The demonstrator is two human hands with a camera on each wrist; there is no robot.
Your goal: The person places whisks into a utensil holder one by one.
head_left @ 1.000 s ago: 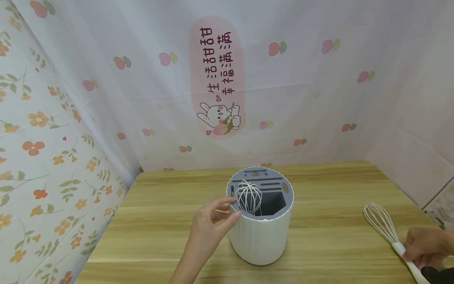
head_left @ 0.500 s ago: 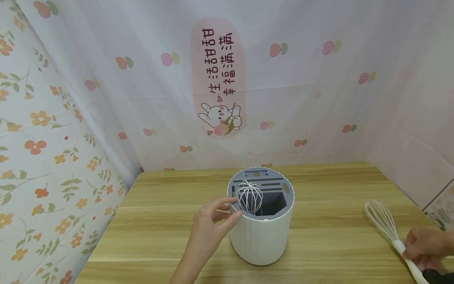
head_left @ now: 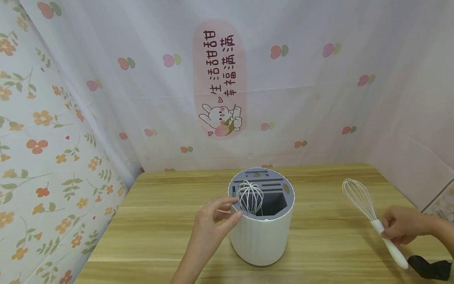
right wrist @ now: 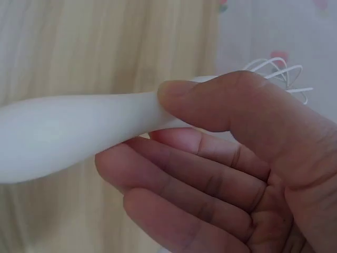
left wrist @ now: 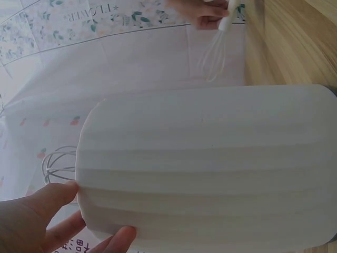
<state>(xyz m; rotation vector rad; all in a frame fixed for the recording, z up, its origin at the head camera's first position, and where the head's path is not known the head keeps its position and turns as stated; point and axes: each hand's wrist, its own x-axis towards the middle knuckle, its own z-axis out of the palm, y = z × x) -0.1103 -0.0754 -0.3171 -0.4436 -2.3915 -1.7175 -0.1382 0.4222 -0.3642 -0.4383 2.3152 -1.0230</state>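
Observation:
A white ribbed utensil holder stands on the table, its grey slotted lid having one large dark opening. From that opening rises the wire head of a whisk; its handle is hidden inside. My left hand grips the holder's left rim, thumb and fingertips on the edge, as the left wrist view confirms. On the right, my right hand holds a second white whisk by the upper handle, pinched between thumb and fingers in the right wrist view. Its wires point up and away to the left.
A wood-grain table carries everything. Behind it hangs a printed curtain, and a floral cloth borders the left side. A black object shows below my right wrist.
My right hand has lifted the second whisk from the table at the right and brought it leftward and farther forward. My left hand stays on the holder's rim.

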